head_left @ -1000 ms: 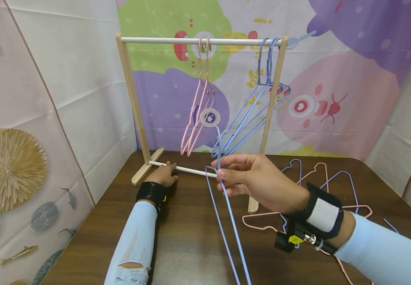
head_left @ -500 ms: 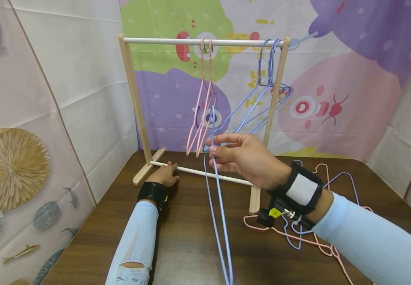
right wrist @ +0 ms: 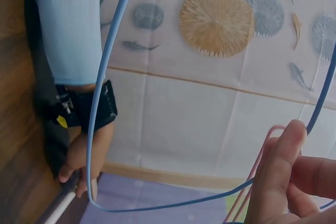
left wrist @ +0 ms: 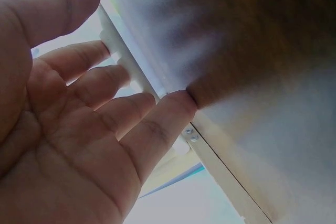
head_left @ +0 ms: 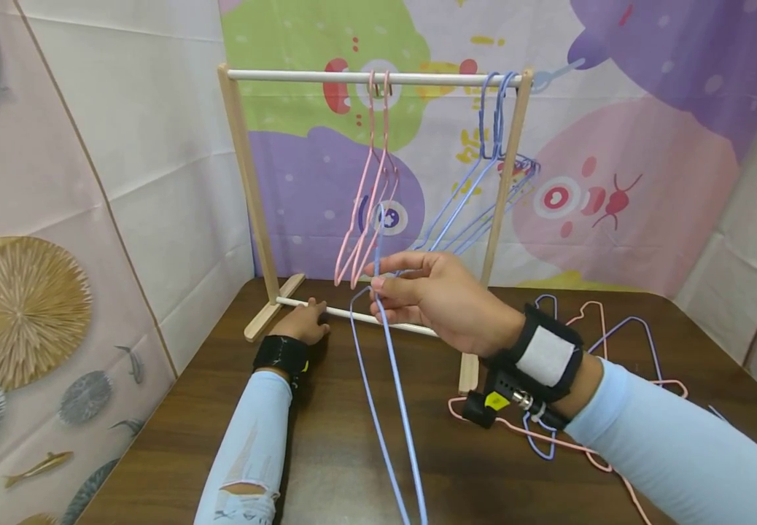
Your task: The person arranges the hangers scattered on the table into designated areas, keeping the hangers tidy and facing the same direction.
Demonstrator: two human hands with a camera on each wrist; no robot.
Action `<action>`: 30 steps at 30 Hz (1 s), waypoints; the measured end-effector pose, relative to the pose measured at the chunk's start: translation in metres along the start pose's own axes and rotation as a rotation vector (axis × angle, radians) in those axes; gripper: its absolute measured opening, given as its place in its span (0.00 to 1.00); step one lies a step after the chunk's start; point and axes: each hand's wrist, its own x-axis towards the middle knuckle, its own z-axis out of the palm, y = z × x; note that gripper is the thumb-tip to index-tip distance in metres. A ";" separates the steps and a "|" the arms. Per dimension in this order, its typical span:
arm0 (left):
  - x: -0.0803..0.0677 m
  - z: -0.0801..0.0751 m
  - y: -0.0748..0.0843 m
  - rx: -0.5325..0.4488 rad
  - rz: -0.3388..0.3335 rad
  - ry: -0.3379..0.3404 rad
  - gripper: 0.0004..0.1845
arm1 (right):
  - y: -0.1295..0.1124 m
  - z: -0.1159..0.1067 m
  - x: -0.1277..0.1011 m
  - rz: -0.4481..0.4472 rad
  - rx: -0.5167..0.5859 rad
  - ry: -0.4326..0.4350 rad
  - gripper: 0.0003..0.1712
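My right hand [head_left: 447,299] pinches a blue clothes hanger [head_left: 393,364] between thumb and fingers, in front of the rack. The hanger's hook end points up and its long wires run down past the frame's bottom edge. In the right wrist view the bent blue wire [right wrist: 93,129] curves around to the fingers. My left hand [head_left: 300,323] rests at the rack's white lower bar [head_left: 346,314], near the left foot. In the left wrist view its fingers are loosely extended. Two pink hangers [head_left: 371,117] hang mid-rail; several blue hangers [head_left: 497,124] hang at the right end.
The rack has a white top rail [head_left: 300,76] and wooden side posts [head_left: 247,182]. Tangled pink and blue hangers [head_left: 604,328] lie on the brown table [head_left: 339,452] at right, partly behind my right forearm. Printed cloths [head_left: 162,146] enclose the table.
My right hand has moved left and up with the blue hanger, away from the hanging blue ones towards the pink pair. The left hand has stayed at the lower bar.
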 end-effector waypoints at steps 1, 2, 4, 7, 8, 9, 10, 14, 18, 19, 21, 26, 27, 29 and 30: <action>0.000 0.000 0.000 0.002 0.002 -0.002 0.34 | -0.001 -0.001 0.001 -0.003 0.003 0.006 0.13; 0.000 0.000 0.001 0.001 0.003 -0.006 0.34 | -0.002 -0.002 0.001 -0.007 0.006 0.012 0.13; 0.000 0.000 0.001 0.002 0.008 -0.009 0.34 | -0.005 -0.005 0.003 -0.019 0.013 0.029 0.12; 0.000 0.000 0.001 0.001 0.014 -0.003 0.34 | -0.014 -0.013 0.007 -0.051 0.020 0.054 0.10; 0.000 0.000 0.001 -0.003 0.012 -0.002 0.34 | -0.018 -0.016 0.008 -0.061 0.016 0.071 0.09; 0.000 0.000 0.000 -0.004 0.011 0.000 0.34 | -0.023 -0.019 0.010 -0.071 0.011 0.084 0.08; 0.000 0.000 0.000 -0.009 0.008 0.000 0.34 | -0.027 -0.021 0.011 -0.081 0.006 0.096 0.07; 0.000 0.001 -0.001 -0.007 0.006 0.006 0.34 | -0.048 -0.031 0.018 -0.116 -0.010 0.147 0.06; 0.000 0.001 -0.001 -0.006 0.008 0.010 0.34 | -0.064 -0.042 0.023 -0.150 -0.011 0.205 0.06; 0.000 0.001 -0.001 -0.009 0.006 0.008 0.34 | -0.067 -0.044 0.023 -0.155 -0.011 0.220 0.06; 0.000 0.001 -0.001 -0.009 0.007 0.008 0.34 | -0.073 -0.048 0.025 -0.161 -0.024 0.252 0.06; 0.000 0.000 0.000 -0.006 0.010 0.006 0.34 | -0.086 -0.059 0.028 -0.156 -0.054 0.298 0.05; 0.000 0.000 -0.001 -0.004 0.010 0.007 0.34 | -0.088 -0.061 0.030 -0.154 -0.052 0.306 0.05; 0.000 0.000 -0.001 -0.003 0.008 0.006 0.34 | -0.093 -0.065 0.032 -0.153 -0.053 0.318 0.05; 0.000 0.000 -0.001 -0.001 0.007 0.006 0.34 | -0.096 -0.066 0.034 -0.152 -0.050 0.325 0.06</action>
